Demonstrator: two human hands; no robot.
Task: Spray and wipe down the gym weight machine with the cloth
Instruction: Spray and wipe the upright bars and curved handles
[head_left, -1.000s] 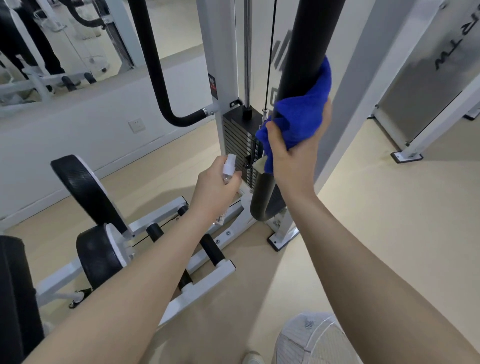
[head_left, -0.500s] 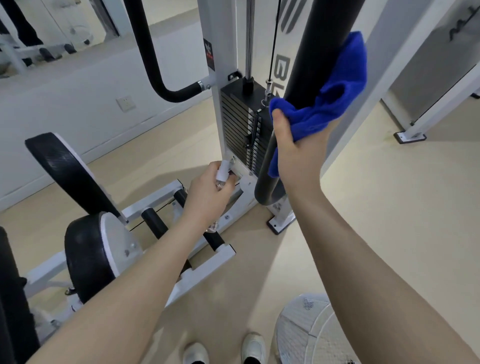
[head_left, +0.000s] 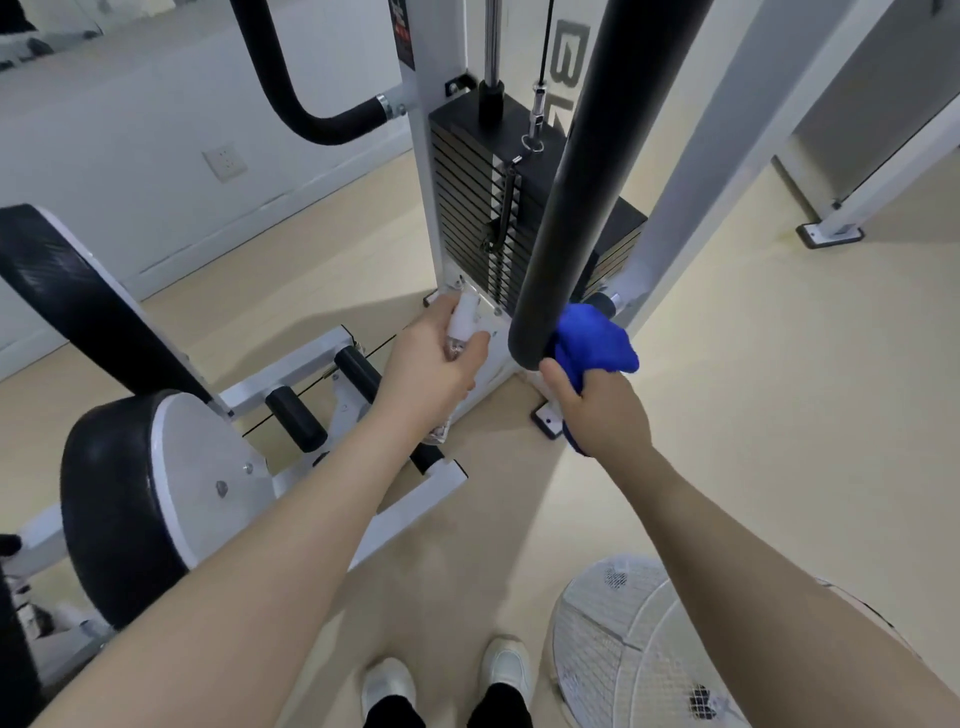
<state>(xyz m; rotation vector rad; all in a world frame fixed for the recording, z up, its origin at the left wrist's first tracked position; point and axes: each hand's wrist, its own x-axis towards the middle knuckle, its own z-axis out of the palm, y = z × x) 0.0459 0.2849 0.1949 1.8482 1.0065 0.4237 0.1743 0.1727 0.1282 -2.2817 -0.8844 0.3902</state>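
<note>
So the right hand (head_left: 602, 410) is gripping the blue cloth (head_left: 597, 340) down at the bottom end of the big black padded bar (head_left: 587, 182). The thumb is sitting on the near left side of the cloth, close under the bar's end, and the rest of the fingers are curled around the far side where I can't really see them. Most of the cloth is bunching out above the fist and pressing against the right side of the bar's lower tip, with a little bit of blue poking out below the hand too.

The left hand (head_left: 434, 366) is holding a small spray bottle (head_left: 461, 325), clear body with a white top. The fingers are wrapping around the body, so only the white top and a bit of clear plastic are showing above them, and the bottom end is peeking out below the wrist. The top is pointing up and away toward the base of the weight stack (head_left: 483, 208), just beside the white frame (head_left: 421, 171). The two hands are near each other but not touching.

Off to the left, the round black pads (head_left: 114, 499) of the machine are sitting over the tan floor (head_left: 753, 389). Down low, a pair of white shoes (head_left: 447, 686) are standing next to a white mesh fan (head_left: 634, 649).
</note>
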